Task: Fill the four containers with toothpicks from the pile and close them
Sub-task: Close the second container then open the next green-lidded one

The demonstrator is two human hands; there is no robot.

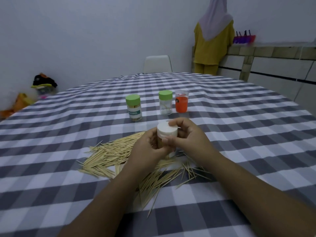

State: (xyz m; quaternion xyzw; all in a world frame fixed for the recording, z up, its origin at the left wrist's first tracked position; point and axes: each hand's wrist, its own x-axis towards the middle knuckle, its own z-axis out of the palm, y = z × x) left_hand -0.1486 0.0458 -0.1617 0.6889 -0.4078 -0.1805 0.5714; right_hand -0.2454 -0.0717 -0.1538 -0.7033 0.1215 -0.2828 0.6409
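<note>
Head view, single frame. Work surface: table (239, 134) covered in a grey-and-white checked cloth.

Held item: white-lidded container (167, 134), raised just above the toothpick pile (119, 156), near frame centre. Left hand (148, 147) wraps the container body from the 9 o'clock side, fingers curled round it. Right hand (186, 134) grips the white lid from the 3 o'clock side: fingers curled over the top edge, thumb pressed against the lid's near side. Lid sits on the container; whether it is fully seated, cannot tell. Container body mostly hidden by the hands; a strip of toothpick colour shows between the fingers.

Pile: loose toothpicks spread on the cloth under and around both wrists, densest at 9 o'clock of the hands, with scattered strays trailing toward 5 and 6 o'clock.

Other containers, standing upright at 12 o'clock of the hands, well apart from them:
- labelled green-lidded container (133, 107), at 11 o'clock, lid on, packed with toothpicks.
- clear green-lidded container (165, 102), at 12 o'clock, lid on, only a few toothpicks visible inside.
- orange container (181, 101), just beside the clear one on its 3 o'clock side, clear cap on; contents cannot be read.

Background: white chair (158, 63) at the table's far edge; a person in yellow clothing (213, 47) stands at 1 o'clock by a counter.
</note>
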